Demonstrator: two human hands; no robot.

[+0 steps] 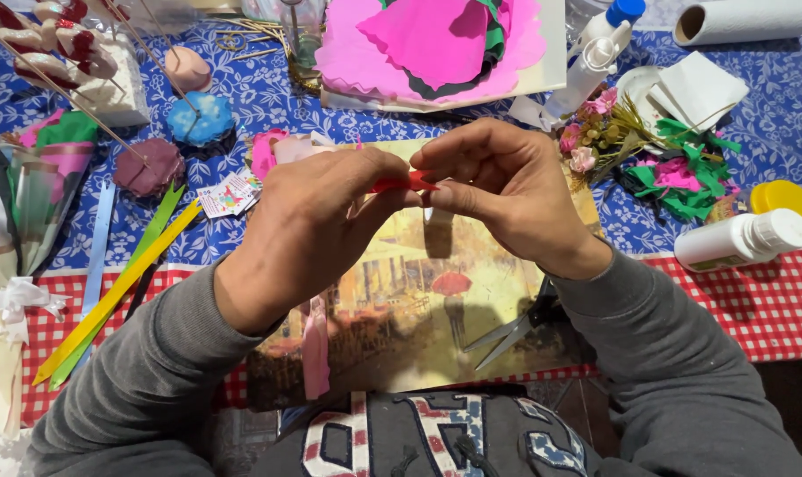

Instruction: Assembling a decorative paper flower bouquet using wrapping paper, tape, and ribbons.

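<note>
Item: small red paper piece (403, 183), pinched at the middle of the view between both hands, above a painted picture board (418, 300) that lay flat on the table. Left hand (317, 225): fingers curled, thumb and fingertips pressed onto the red piece's left end. Right hand (498, 190): fingers bent, thumb and forefinger gripping its right end; the two hands nearly touched. Scissors (516, 329): on the board's right edge, under the right forearm, blades apart. Pink strip (315, 349): on the board, below the left wrist. Yellow and green ribbons (122, 283): left, slanting across the chequered cloth. White bottle (744, 239): lying on its side, right. Yellow lid (783, 200): just above that bottle. Pink and green paper scraps (675, 172): heaped right of the hands. Pink scalloped sheets (427, 44): far side.
</note>
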